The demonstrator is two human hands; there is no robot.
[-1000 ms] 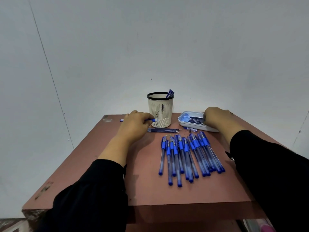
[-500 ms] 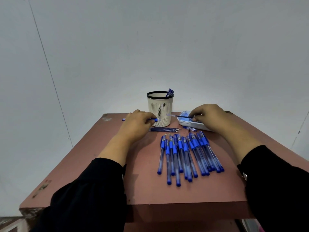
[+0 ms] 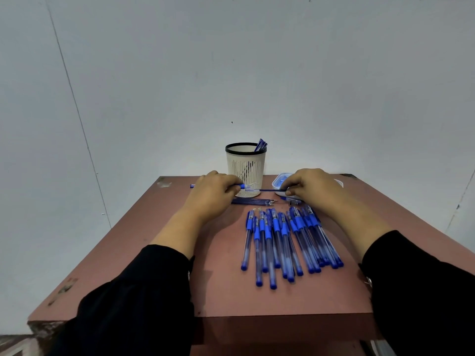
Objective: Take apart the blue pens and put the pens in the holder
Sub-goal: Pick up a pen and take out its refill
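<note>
We are holding one blue pen (image 3: 243,186) crosswise before the holder (image 3: 246,168) | left hand (image 3: 212,196) fingers gripping its barrel | right hand (image 3: 309,187) fingers pinching its refill (image 3: 268,190), which is pointing rightward | the right hand looks due to pull.

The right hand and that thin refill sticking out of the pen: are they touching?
Touching. In the head view the right hand pinches the end of the thin refill between its fingertips, while the left hand grips the pen barrel.

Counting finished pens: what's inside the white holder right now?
Blue pen ends poke above the holder rim at its right; dark shafts show through the slots. Their number is hidden by the wall.
</note>
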